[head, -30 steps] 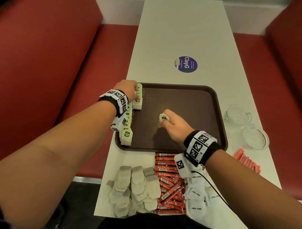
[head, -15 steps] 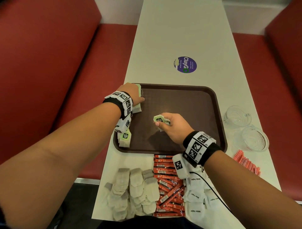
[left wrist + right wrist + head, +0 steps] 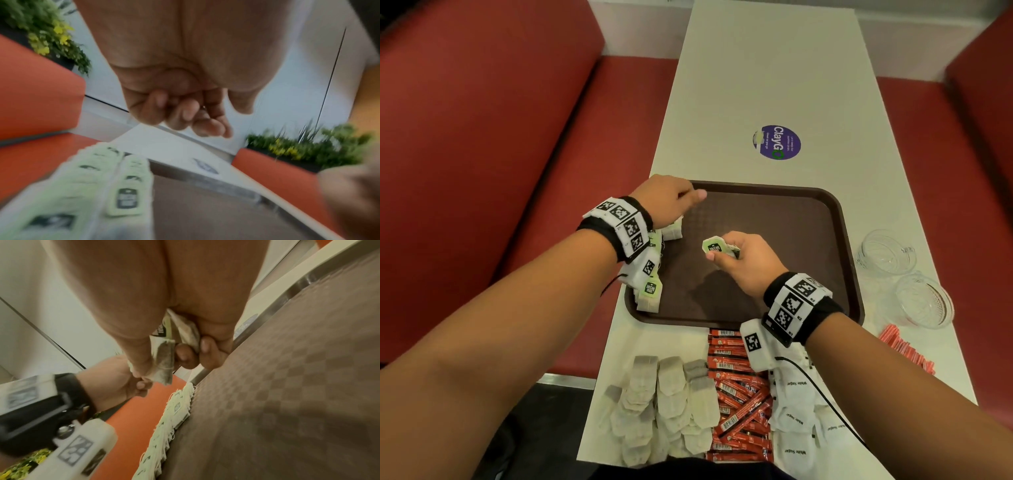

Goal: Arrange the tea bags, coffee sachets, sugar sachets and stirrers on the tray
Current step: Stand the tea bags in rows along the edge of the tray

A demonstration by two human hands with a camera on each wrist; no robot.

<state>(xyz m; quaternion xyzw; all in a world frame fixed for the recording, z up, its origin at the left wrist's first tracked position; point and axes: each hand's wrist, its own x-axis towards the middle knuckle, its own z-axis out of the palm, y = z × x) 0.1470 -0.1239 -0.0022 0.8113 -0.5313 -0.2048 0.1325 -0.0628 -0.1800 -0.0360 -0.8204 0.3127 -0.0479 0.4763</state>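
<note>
Step in hand: laying tea bags in a row along the left edge of the brown tray; judging by the piles still on the worktop, the task is at an early stage.
Right hand: hovers over the middle of the tray, fingers and thumb curled round a small bunch of tea bags, green tag facing up (the right wrist view shows at least two bags pinched together).
Left hand: above the far left corner of the tray, over the far end of the row; fingers loosely curled, holding nothing that the left wrist view shows.
Next move, as I judge it: carry the held bags to the row and set them in line, tags up, which needs a light release so the neighbours are not knocked askew.
Still waiting on the worktop: plain tea bags, red coffee sachets and white sugar sachets near the body, red stirrers to the right, beside two glass dishes.
</note>
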